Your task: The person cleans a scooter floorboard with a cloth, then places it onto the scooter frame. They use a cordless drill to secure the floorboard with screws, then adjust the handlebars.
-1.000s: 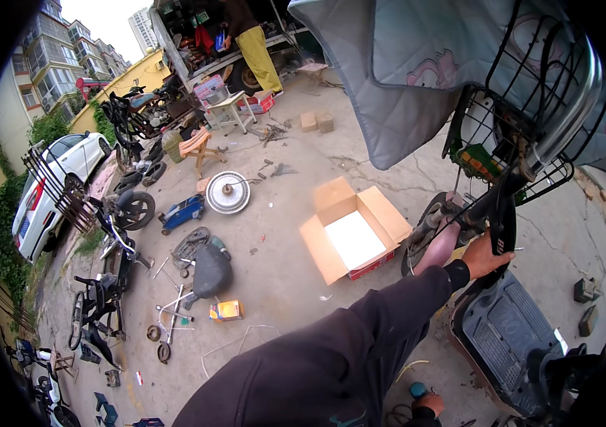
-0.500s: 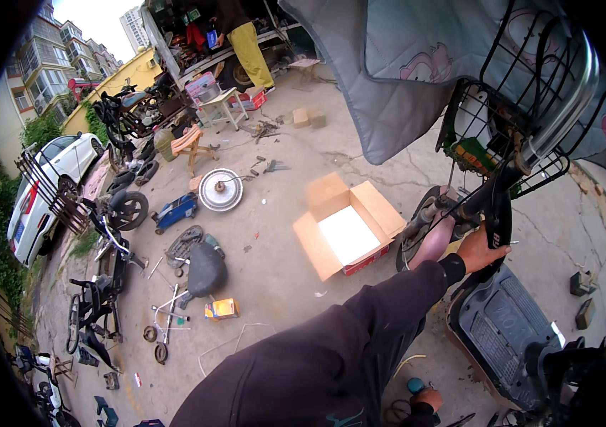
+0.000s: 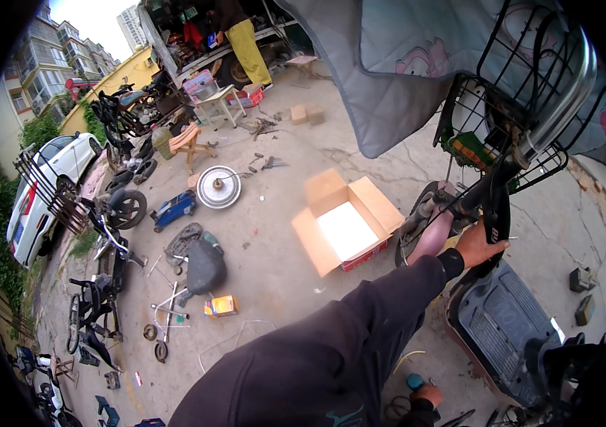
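Observation:
My left hand (image 3: 475, 246) is wrapped round the black front column (image 3: 496, 220) of an electric scooter, its thumb stretched across the front. Below the hand lies the scooter's grey footboard (image 3: 513, 317), and above it hangs a black wire basket (image 3: 473, 128) with a green and orange thing inside. Low in the picture, my right hand (image 3: 427, 395) is small and curled beside a round teal thing (image 3: 415, 382); what it holds, if anything, is hidden. A pink front mudguard (image 3: 432, 238) sits over the wheel, left of my left hand.
An open cardboard box (image 3: 349, 228) with white inside stands left of the front wheel. A silver wheel hub (image 3: 219, 187), blue floor jack (image 3: 173, 211), black saddle (image 3: 205, 267) and small orange box (image 3: 221, 306) lie on the concrete. A person in yellow trousers (image 3: 249, 53) stands behind.
The view has shifted slightly. My left hand keeps its hold on the column, and my right hand stays low beside the teal thing. The person at the back has moved slightly.

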{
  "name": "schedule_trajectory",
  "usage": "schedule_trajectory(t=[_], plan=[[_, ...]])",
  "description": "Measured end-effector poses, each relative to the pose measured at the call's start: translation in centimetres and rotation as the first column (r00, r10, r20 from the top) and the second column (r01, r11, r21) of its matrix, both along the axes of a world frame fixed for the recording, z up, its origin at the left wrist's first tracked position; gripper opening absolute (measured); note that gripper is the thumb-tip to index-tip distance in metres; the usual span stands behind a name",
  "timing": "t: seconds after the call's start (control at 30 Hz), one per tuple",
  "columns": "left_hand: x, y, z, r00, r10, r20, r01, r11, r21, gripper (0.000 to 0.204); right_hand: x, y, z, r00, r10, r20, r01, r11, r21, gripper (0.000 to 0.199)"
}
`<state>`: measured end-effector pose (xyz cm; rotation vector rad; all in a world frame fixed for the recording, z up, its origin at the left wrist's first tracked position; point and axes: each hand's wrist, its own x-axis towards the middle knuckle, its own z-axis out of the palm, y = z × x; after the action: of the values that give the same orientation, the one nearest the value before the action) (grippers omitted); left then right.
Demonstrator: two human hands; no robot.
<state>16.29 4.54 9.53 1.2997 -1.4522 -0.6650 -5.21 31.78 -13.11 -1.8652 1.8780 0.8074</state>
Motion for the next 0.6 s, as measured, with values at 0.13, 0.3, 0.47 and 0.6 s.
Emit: schedule_trajectory(t=[0.13, 0.3, 0.47, 0.6], plan=[[-0.1, 0.1, 0.1, 1.000, -0.004, -0.022, 0.004, 1.000, 0.009, 0.069, 0.5, 0.0, 0.8, 0.999, -0.029, -0.025, 0.029, 1.000, 0.000, 0.032], [0.1, -0.1, -0.2, 1.000, -0.005, 0.000, 0.005, 1.000, -0.003, 0.068, 0.8, 0.1, 1.6, 1.000, -0.014, -0.022, 0.014, 1.000, 0.002, 0.032], [0.0, -0.2, -0.4, 0.999, -0.028, -0.033, 0.028, 1.000, -0.005, 0.065, 0.8, 0.0, 1.5, 0.999, -0.033, -0.034, 0.033, 0.999, 0.004, 0.031], [-0.1, -0.3, -0.5, 1.000, -0.018, -0.013, 0.017, 0.999, -0.040, 0.065, 0.9, 0.6, 0.6, 0.996, -0.021, -0.089, 0.008, 0.990, -0.144, 0.019]])
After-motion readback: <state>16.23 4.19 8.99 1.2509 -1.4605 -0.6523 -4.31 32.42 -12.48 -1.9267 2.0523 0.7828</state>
